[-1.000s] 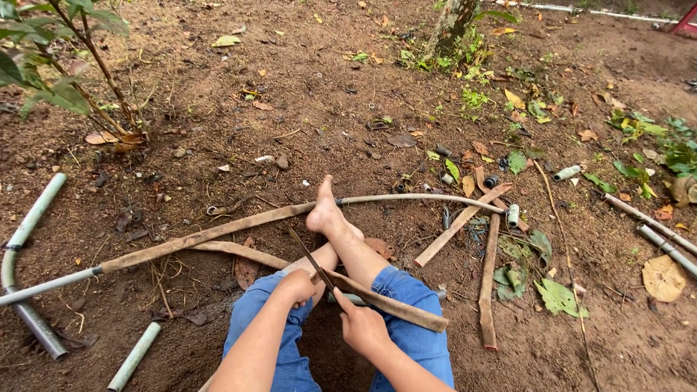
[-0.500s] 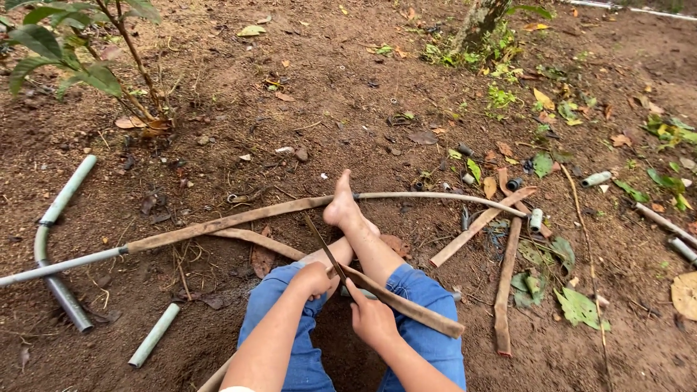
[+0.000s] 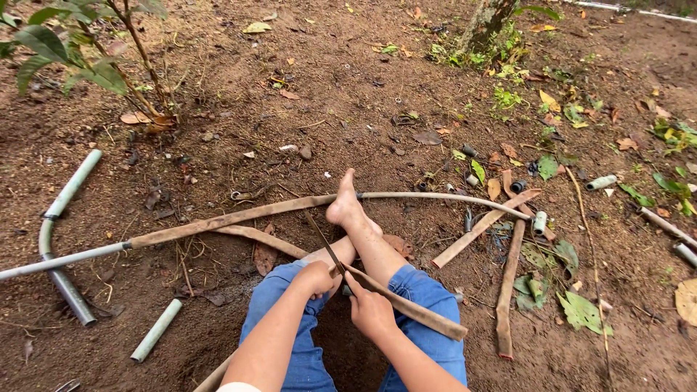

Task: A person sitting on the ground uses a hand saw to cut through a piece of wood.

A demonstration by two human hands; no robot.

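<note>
In the head view, your left hand (image 3: pixel 317 279) gripped a thin blade (image 3: pixel 324 241) and your right hand (image 3: pixel 371 312) clamped the brown strip (image 3: pixel 406 308) across your knees. Compared with a moment earlier, both hands had barely shifted; cutting went on. I counted two loose strips (image 3: pixel 506 290) on the right, two short pale pipes (image 3: pixel 156 330).

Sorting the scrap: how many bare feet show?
1: a bare foot rests on the long brown strip, beyond the left hand and right hand. The other may be hidden.
</note>
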